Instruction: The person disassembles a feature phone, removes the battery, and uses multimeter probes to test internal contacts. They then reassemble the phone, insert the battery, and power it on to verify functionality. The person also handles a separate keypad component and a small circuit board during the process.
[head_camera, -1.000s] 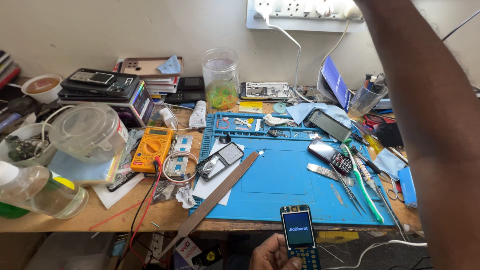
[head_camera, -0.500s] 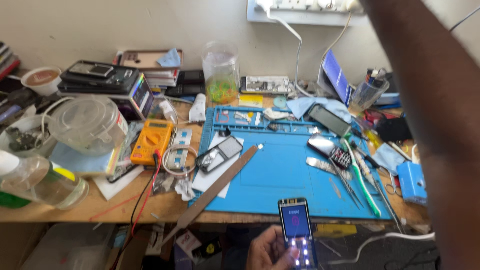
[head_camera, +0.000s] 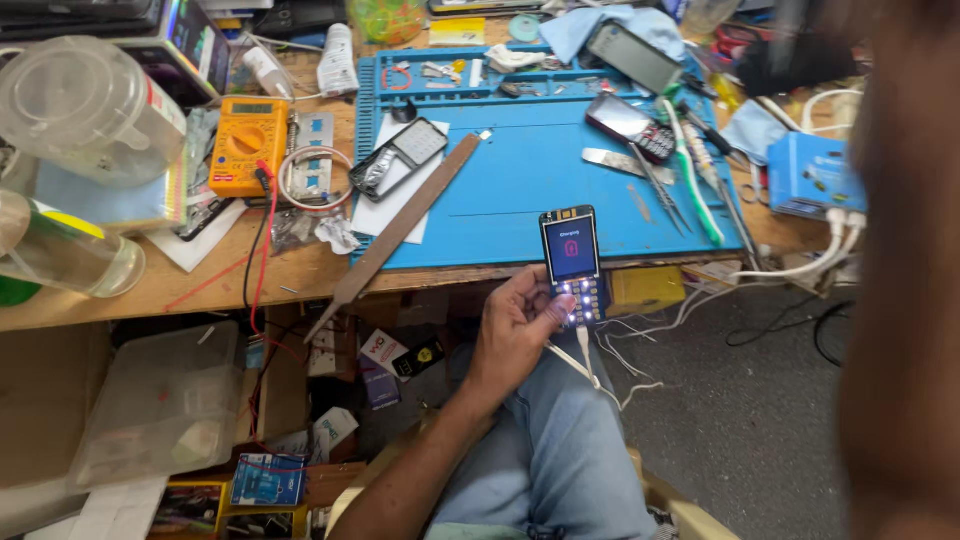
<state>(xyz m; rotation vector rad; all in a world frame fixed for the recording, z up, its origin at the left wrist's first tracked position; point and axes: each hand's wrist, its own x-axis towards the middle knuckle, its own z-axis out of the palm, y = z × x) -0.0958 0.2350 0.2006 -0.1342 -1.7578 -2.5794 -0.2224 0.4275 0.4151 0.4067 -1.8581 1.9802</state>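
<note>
wooden workbench (head_camera: 200, 290), grey floor (head_camera: 760, 420)

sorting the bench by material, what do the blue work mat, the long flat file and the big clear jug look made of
Blue work mat: looks like matte silicone or rubber, with moulded tray pockets along its top edge.
Long flat file: seemingly dull grey-brown metal, thin and rigid, overhanging the table edge.
Clear jug: probably glossy transparent plastic; glass can't be excluded.

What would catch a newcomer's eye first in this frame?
First, the small keypad phone with a lit blue screen and glowing keys, held upright in the left hand at the near edge of the blue rubber work mat, a white cable hanging from its base. Next, the orange multimeter lies left of the mat, and a dark blurred arm fills the right side.
</note>
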